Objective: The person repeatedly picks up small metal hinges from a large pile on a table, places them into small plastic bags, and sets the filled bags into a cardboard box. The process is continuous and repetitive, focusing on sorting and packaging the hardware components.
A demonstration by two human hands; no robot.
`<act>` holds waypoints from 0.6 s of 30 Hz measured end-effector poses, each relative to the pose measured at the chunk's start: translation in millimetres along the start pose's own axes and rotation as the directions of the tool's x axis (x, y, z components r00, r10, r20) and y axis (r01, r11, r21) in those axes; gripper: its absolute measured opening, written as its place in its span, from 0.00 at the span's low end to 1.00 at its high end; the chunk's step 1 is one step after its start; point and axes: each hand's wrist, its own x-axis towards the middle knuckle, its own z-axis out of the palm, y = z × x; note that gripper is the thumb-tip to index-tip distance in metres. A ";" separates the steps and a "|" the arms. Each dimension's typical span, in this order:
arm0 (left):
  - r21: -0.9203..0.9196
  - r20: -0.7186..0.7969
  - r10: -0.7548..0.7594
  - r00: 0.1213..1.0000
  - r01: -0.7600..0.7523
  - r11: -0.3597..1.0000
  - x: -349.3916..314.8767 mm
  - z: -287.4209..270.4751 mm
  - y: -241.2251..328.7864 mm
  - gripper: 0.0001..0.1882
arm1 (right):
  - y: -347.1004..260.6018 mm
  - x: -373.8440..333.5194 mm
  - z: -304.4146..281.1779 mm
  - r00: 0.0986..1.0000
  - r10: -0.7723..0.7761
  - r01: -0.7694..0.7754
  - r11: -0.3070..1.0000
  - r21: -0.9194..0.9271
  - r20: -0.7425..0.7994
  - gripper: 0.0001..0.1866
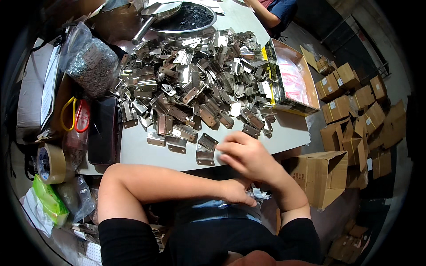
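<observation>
My right hand (248, 156) is over the table's front edge, its fingers bent and the thumb apart from the index finger. Its fingertips are right beside two small metal brackets (205, 156) with punched holes; whether they touch is unclear. My left hand (238, 192) is below the edge near my lap, its fingers closed and partly hidden by my right wrist. Crinkled whitish material (259, 193) shows beside its thumb; what the hand grips cannot be made out. A large heap of similar metal brackets (191, 84) covers the table's middle.
Right of the heap stands an open carton (313, 98) of flat plastic bags. A metal bowl (213, 22) of black pieces is at the back. On the left are a bag of screws (93, 66), scissors (82, 116), a dark case (103, 133) and tape (55, 163). Cardboard boxes (319, 175) stand right.
</observation>
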 end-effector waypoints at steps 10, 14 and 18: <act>0.026 0.092 -0.164 0.982 0.163 0.986 0.2 -3.2 8.2 0.33 | 20.4 13.6 26.6 0.981 -0.040 0.008 0.986 -0.169 -0.188 0.08; 0.079 0.090 -0.094 0.992 0.087 0.993 -0.6 -4.6 8.9 0.32 | 3.8 9.0 25.5 0.979 0.034 -0.047 0.997 -0.065 -0.200 0.06; 0.148 0.127 -0.138 0.982 0.118 0.982 -1.5 -0.3 8.9 0.31 | -4.5 5.8 37.4 0.993 0.027 -0.029 1.000 -0.008 -0.113 0.09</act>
